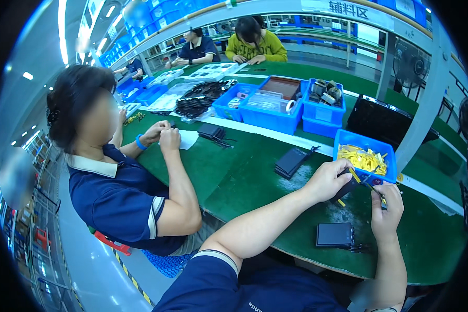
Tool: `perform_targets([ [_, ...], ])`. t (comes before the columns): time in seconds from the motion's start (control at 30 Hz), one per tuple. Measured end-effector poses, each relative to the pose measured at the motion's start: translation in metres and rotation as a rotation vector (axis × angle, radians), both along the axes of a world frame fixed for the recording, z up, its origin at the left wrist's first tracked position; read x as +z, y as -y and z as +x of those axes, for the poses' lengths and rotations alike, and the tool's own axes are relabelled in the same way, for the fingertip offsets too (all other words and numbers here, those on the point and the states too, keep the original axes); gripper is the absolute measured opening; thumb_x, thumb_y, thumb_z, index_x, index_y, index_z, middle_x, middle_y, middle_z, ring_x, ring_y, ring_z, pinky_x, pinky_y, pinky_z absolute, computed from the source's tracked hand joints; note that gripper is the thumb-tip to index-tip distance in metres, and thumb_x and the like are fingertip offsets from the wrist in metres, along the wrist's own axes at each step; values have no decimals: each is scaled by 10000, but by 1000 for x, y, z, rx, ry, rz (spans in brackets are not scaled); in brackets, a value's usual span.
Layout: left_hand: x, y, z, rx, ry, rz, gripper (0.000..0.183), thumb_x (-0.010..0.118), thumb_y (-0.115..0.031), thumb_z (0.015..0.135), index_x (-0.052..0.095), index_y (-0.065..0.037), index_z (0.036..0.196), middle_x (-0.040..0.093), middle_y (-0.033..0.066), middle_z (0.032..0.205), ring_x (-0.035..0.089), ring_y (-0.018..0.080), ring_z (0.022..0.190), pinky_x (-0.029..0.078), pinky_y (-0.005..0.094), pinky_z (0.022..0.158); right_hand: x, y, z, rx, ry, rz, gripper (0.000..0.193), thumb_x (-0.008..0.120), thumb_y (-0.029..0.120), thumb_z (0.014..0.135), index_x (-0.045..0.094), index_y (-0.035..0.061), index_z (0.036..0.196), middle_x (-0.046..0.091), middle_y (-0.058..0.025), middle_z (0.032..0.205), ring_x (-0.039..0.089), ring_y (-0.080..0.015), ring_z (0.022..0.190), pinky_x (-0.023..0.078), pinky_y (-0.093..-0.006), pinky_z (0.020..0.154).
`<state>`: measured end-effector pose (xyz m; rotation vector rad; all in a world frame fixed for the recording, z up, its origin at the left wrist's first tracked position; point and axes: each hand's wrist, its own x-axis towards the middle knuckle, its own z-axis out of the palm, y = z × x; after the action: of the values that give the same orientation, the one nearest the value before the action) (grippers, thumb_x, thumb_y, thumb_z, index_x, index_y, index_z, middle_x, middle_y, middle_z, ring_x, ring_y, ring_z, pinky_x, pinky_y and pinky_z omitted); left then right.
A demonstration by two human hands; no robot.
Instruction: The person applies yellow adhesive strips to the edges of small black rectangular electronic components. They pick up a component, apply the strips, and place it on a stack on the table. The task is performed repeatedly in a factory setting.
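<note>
My left hand is closed on a flat black rectangular module, holding it above the green table. Yellow strips show at the module's top and bottom edges. To its right, my right hand pinches a thin black cable with a yellow tip near the fingers. The cable seems to run from the module, though its exact joint is hard to make out. Just beyond both hands stands a blue bin of small yellow strips. Nearer to me lies a stack of black modules with short cables.
Another black module stack lies left of my hands. Blue bins and a black case line the table's far side, beside a metal post. A co-worker sits close on my left; others sit across the table.
</note>
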<state>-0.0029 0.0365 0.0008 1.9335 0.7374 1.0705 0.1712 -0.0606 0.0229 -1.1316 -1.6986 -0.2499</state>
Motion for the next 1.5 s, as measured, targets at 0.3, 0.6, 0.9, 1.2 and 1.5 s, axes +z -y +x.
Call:
perform_targets([
  [0.3,-15,-10,1,-62,7,-140,138,593,-46,873,549,-16,1000,569,-16,746,475,34,684,416,224,633,-10,-5,-2,-1,47,-7,176,661,-77,656,565,17,770,584,-118,717,603,-311,728,487,-399,845],
  [0.6,-15,13,14,-184,101,-193,171,560,22,855,557,-19,1022,589,-21,736,485,19,668,412,220,598,-3,-4,-12,-108,228,132,268,680,-75,606,575,29,831,593,-110,824,597,-302,758,475,-398,650],
  [0.9,-17,19,20,-198,192,-277,221,493,86,839,541,-7,1034,610,5,778,544,37,719,449,222,637,-10,-6,-6,-104,328,123,331,650,-81,616,641,19,932,579,-98,783,578,-269,684,459,-378,582],
  [1.2,-23,15,22,-155,180,-265,229,496,96,830,540,-6,1030,615,1,789,534,28,706,443,219,627,-12,-12,-7,-75,298,109,324,658,-75,597,639,8,909,582,-104,769,580,-277,685,462,-381,596],
  [1.5,-17,17,17,0,161,-166,128,590,-16,861,574,-8,988,533,-18,661,438,26,615,373,231,543,-5,-25,-18,-70,239,-19,160,672,-44,701,598,3,835,592,-130,770,592,-306,695,456,-396,608],
])
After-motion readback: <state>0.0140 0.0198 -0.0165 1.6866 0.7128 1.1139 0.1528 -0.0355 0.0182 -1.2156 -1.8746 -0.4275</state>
